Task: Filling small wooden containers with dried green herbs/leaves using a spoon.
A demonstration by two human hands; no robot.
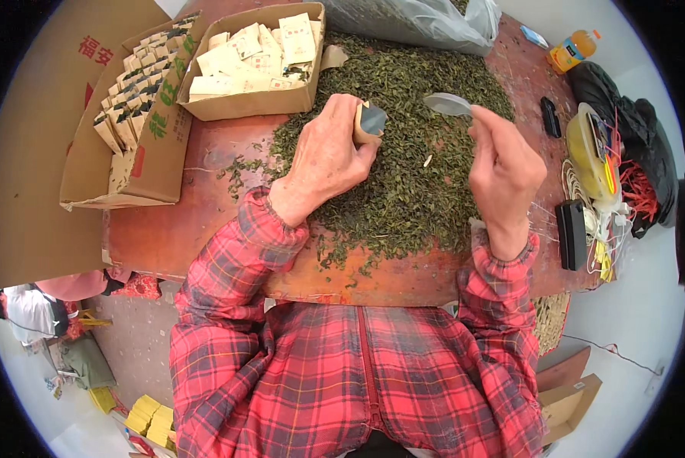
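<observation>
My left hand [321, 164] is closed around a small tan paper pouch [368, 136], its dark-lined mouth tilted up and to the right. How much lies inside cannot be seen. To the right, my right hand [507, 168] pinches the handle end of a translucent plastic spoon [447, 104]. The spoon points left over a wide spread of loose dark green tea leaves [411, 183], apart from the pouch, and no leaves show on it. Both hands are above the leaves, and some leaves trail toward the near table edge.
Behind my left hand stands a low carton [304, 90] of flat tan pouches. A taller carton [155, 164] at far left holds rows of upright pouches. A clear plastic bag [426, 27] lies at the back. On the right are an orange drink bottle [575, 52] and a yellowish tub [587, 145].
</observation>
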